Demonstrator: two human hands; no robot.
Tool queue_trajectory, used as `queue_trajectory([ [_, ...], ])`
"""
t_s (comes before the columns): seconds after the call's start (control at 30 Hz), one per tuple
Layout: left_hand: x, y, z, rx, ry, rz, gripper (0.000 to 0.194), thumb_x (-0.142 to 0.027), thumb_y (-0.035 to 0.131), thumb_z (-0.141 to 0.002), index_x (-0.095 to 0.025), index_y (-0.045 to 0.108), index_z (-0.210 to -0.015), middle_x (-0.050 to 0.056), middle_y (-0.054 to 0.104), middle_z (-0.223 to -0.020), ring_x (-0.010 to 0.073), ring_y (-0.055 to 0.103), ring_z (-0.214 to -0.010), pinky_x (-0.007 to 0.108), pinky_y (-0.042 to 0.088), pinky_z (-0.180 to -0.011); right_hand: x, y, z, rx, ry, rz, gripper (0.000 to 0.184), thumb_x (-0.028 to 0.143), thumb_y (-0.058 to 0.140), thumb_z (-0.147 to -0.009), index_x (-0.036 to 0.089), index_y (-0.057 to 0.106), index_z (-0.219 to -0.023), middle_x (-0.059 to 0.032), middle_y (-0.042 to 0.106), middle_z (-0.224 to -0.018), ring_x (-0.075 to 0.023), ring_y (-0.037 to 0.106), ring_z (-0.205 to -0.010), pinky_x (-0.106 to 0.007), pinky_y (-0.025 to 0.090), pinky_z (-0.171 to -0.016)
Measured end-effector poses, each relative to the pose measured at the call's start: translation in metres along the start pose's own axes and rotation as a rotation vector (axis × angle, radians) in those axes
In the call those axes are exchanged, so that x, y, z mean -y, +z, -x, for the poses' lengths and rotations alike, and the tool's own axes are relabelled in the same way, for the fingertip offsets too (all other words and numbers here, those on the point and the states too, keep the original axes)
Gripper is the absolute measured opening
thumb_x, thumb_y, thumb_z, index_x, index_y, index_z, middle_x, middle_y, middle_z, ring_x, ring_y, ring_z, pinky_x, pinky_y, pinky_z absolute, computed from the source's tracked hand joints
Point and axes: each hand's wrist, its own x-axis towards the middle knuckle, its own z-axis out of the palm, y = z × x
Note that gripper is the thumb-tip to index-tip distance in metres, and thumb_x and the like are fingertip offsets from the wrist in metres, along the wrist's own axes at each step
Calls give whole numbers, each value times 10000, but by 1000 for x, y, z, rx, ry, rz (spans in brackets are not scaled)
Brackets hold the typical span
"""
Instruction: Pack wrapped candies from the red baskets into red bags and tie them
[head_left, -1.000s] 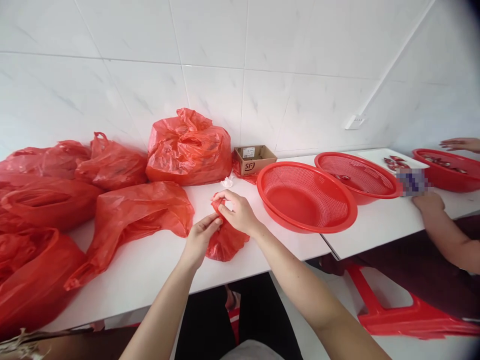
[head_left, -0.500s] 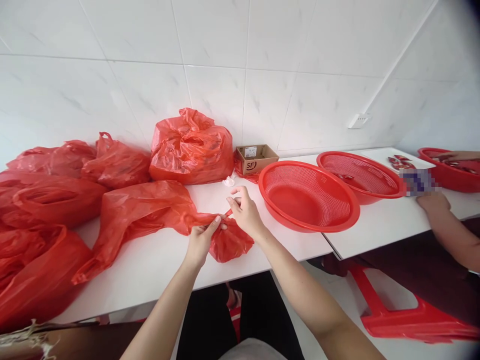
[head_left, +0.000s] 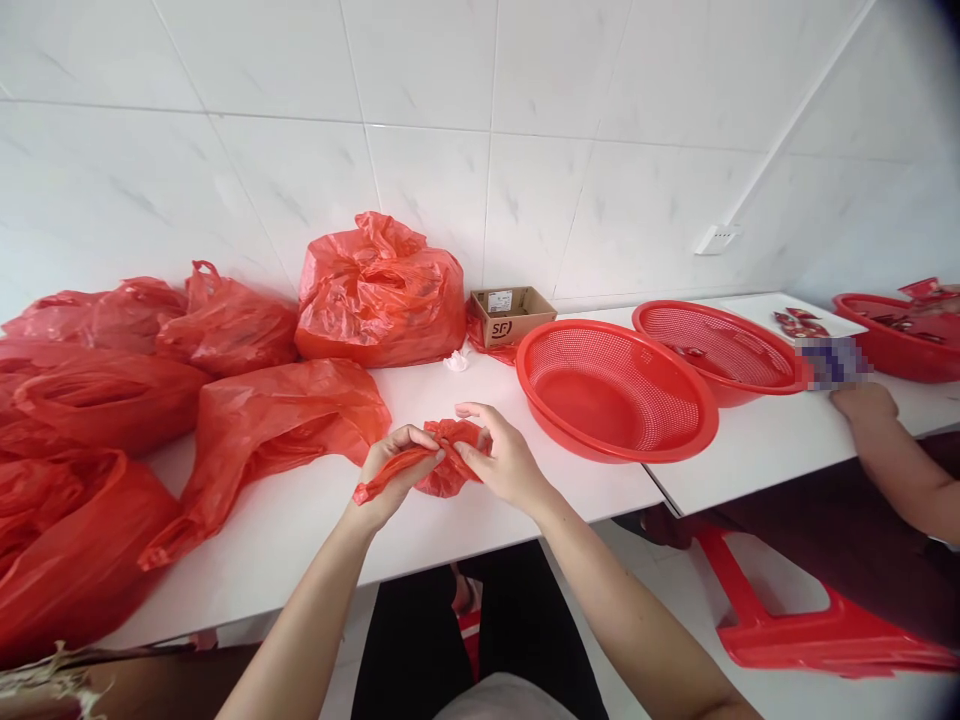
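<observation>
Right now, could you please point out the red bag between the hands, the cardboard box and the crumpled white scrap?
Red bag (head_left: 444, 482): head view, on its lower body.
Cardboard box (head_left: 523, 328): head view, on its front wall.
Crumpled white scrap (head_left: 456, 362): head view, on its middle.

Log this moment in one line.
left hand: pinching small red bag | right hand: touching same bag | nearby: red colander, cardboard box
</observation>
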Motion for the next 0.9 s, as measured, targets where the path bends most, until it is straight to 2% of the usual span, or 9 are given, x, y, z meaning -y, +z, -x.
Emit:
queue_trajectory([
  [0.13, 0, 0, 1, 64, -17, -20, 187, -301, 799, -717, -168, 681, -776, 49, 694, -819, 170, 645, -752, 280, 512, -704, -6, 8, -3, 146, 13, -143, 361, 230, 601, -851, 253, 592, -1212, -35, 638, -1252, -174, 599, -1133, -338, 464, -972],
  [0.33, 4, 0, 6, 11, -9, 37, 253, -291, 793, -731, -190, 561, -725, -2, 657, -765, 131, 623, -731, 247, 488, -693, -23, 17, 0, 218, -29, -74, 292, 111, 512, -884, 225, 718, -1056, -29, 669, -936, -146, 628, -843, -288, 491, -784],
  [0.47, 7, -1, 8, -8, -21, 65, 240, -313, 794, -730, -197, 590, -780, -23, 606, -721, 103, 573, -651, 223, 456, -618, -32, 11, -2, 250, -41, -28, 339, 71, 482, -882, 242, 754, -991, -17, 645, -834, -142, 615, -768, -281, 477, -727],
  [0.57, 7, -1, 7, -15, -37, 64, 233, -361, 779, -740, -195, 628, -801, 4, 627, -753, 127, 589, -671, 237, 463, -604, -25, 6, 0, 242, -45, -63, 358, 79, 524, -852, 253, 724, -1093, -33, 674, -974, -162, 636, -884, -308, 492, -805],
  [0.67, 4, 0, 8, -24, -51, 34, 216, -360, 782, -736, -196, 657, -803, 17, 647, -769, 140, 598, -683, 238, 465, -595, -11, 5, 4, 257, -50, -173, 529, 135, 618, -803, 277, 589, -1311, -61, 595, -1291, -190, 605, -1083, -323, 499, -879],
  [0.73, 0, 3, 9, -17, -60, 15, 212, -349, 796, -720, -198, 679, -812, 18, 658, -752, 149, 606, -672, 246, 472, -594, -8, 10, 6, 286, -12, -233, 620, 194, 667, -787, 283, 511, -1381, -60, 585, -1316, -193, 608, -1082, -322, 504, -875],
  [0.8, -3, 5, 11, -14, -60, 6, 211, -330, 816, -693, -198, 694, -803, 22, 675, -750, 165, 629, -700, 268, 496, -647, -10, 18, 5, 278, 27, -243, 478, 239, 641, -823, 270, 575, -1296, -36, 663, -1158, -180, 632, -982, -311, 501, -833],
  [0.87, -5, 5, 13, -27, -53, 4, 200, -314, 830, -674, -199, 697, -769, 29, 696, -776, 185, 652, -774, 293, 511, -745, -18, 26, 4, 257, 40, -209, 205, 252, 575, -869, 241, 680, -1045, -4, 681, -920, -160, 622, -839, -285, 484, -742],
  [0.9, -4, 5, 13, -34, -51, 5, 195, -320, 828, -676, -201, 694, -754, 34, 704, -788, 194, 660, -804, 305, 511, -781, -22, 28, 4, 255, 37, -187, 138, 255, 555, -879, 224, 686, -906, 7, 654, -822, -149, 598, -775, -272, 464, -695],
])
